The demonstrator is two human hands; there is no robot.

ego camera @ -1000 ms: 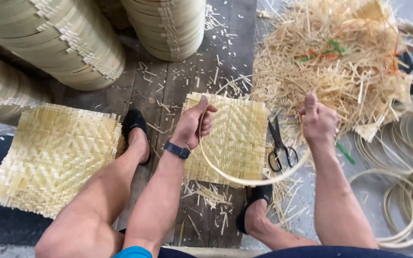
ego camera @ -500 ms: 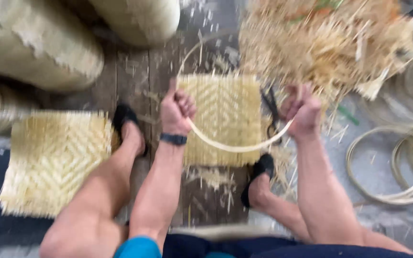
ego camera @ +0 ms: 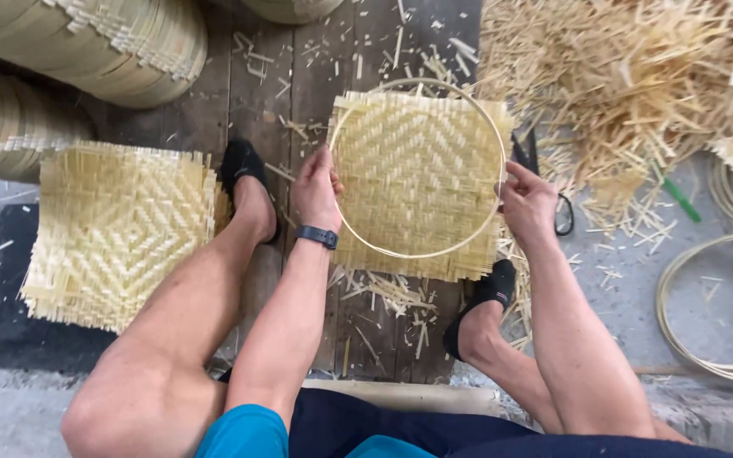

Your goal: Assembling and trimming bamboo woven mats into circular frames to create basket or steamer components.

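A thin round bamboo hoop (ego camera: 422, 253) lies flat over a square woven bamboo mat (ego camera: 417, 170) on the plank floor between my feet. My left hand (ego camera: 314, 191) grips the hoop's left edge; a dark band is on that wrist. On the opposite side, my right hand (ego camera: 526, 203) pinches the hoop's right edge. The hoop's ring fits just within the mat's frayed borders.
A stack of woven mats (ego camera: 116, 229) sits left of my left leg. Stacked round bamboo goods (ego camera: 103, 42) fill the top left. A heap of bamboo offcuts (ego camera: 638, 76) lies top right, scissors (ego camera: 562, 212) beside my right hand, and loose hoops (ego camera: 714, 314) at the right.
The hoop, held lower and nearer my body a second ago, has moved up and now lies centred flat on the mat. Both hands moved with it.
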